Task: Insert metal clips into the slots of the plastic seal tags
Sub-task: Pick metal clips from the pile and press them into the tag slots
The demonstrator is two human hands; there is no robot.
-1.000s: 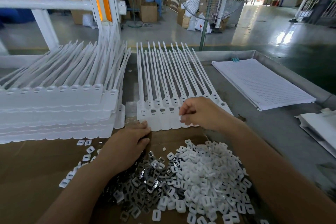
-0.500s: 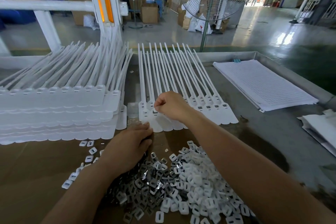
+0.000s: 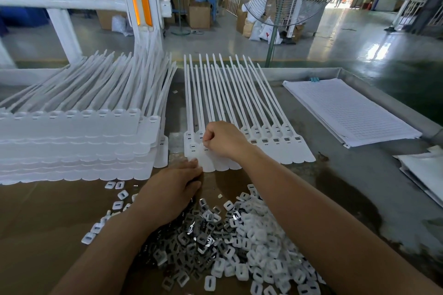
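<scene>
Nothing legible anywhere; the gridded sheets (image 3: 347, 112), well right of the pinching right hand (image 3: 223, 139), show only fine ruling.

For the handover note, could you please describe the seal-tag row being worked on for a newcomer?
On the metal table, right of the tall tag stack, lies a flat row of seal tags. The right hand pinches its left end; unlike the stack, it lies low.

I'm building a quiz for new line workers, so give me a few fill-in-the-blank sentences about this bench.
1. The right hand, fingers curled, is at the row of seal tags near its ___ end.
2. The left hand rests on the clip pile, where metal pieces mix with ___ plastic ones.
3. The lined paper lies to the row's ___.
Missing: left; white; right.
</scene>
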